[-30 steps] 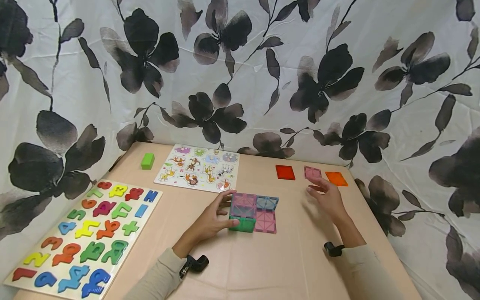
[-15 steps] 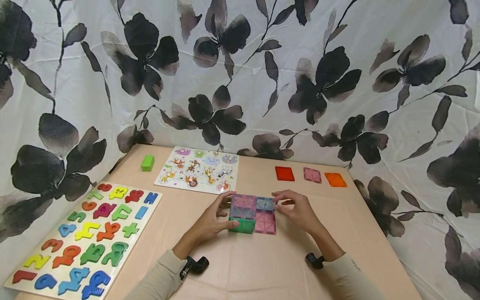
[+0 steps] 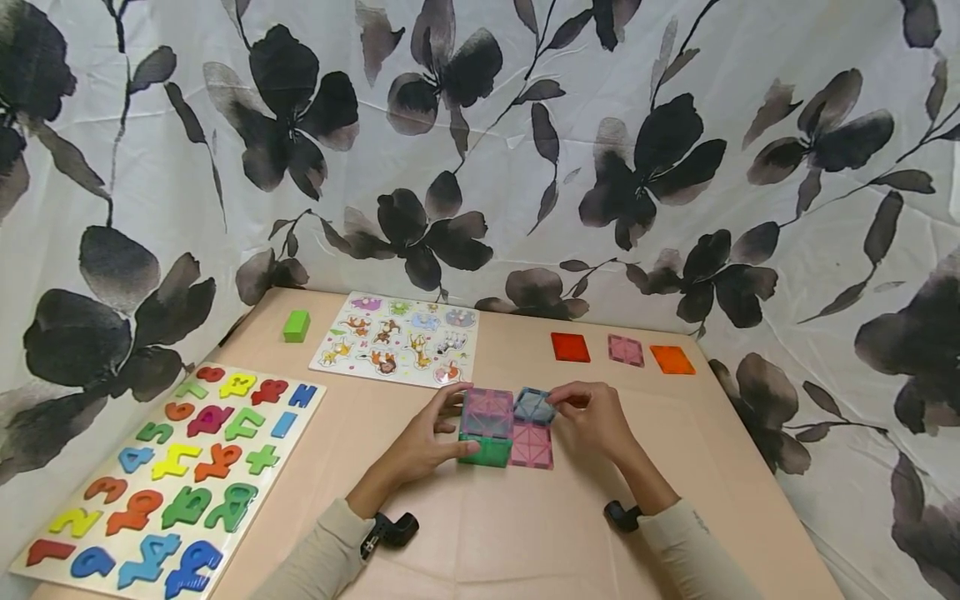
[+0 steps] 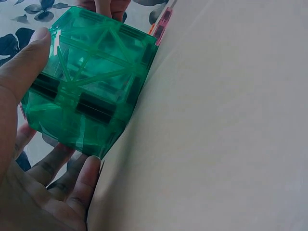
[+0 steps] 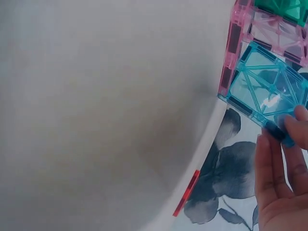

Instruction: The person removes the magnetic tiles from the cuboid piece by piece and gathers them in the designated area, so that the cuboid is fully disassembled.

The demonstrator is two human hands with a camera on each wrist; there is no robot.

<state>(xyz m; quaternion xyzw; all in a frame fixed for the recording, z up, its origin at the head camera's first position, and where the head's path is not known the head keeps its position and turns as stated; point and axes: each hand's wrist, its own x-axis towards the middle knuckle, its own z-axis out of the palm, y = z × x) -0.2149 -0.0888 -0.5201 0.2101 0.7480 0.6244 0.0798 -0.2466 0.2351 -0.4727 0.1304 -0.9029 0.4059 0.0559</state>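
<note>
A small box built of translucent magnetic tiles stands mid-table, with a green tile [image 3: 484,452] in front and a pink tile [image 3: 487,402] on top. My left hand [image 3: 420,437] grips its left side, thumb on the green face and fingers spread along the side and back. A flat pink tile [image 3: 532,446] lies against the box's right side. Just behind that, my right hand [image 3: 600,421] pinches a blue magnetic tile [image 3: 534,406] by its right edge. In the right wrist view the blue tile stands at a slant beside the pink pieces.
A red tile [image 3: 570,347], a pink tile [image 3: 625,351] and an orange tile [image 3: 672,360] lie at the back right. An animal puzzle board [image 3: 348,333], a green block [image 3: 296,326] and a number puzzle board [image 3: 247,492] occupy the left. A floral cloth [image 3: 525,242] hangs behind.
My right hand has come leftward from near the back pink tile and taken hold of the blue tile, which has turned slightly. My left hand keeps its grip on the box.
</note>
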